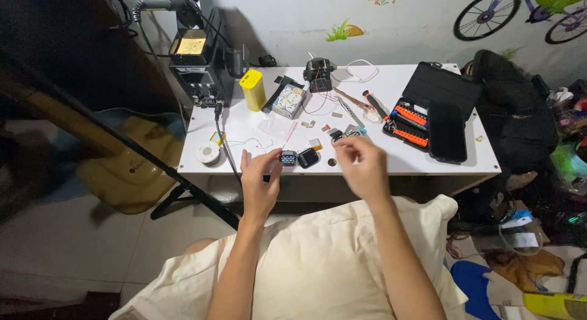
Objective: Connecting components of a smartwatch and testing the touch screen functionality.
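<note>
While a black soldering station (197, 62) sits at the far left corner of the white rectangular table (428, 167), with a small round spool of solder wire (208, 153) near the front edge, the left hand (259, 184) comes in at the table's front. Its thumb and fingers pinch a small square smartwatch body with a lit, colourful screen (288, 157), held just above the front edge. Touching that, to its right, lies a small black square casing (308, 157). Behind stands a yellow rounded plastic box (253, 89). Further right, the right hand (362, 167) hovers with fingertips drawn together over tiny parts; whether it grips anything, I cannot tell. Beyond it lies an open black screwdriver-bit case with orange holders (411, 125), and a dark flat phone (446, 133) rests face up beside that.
</note>
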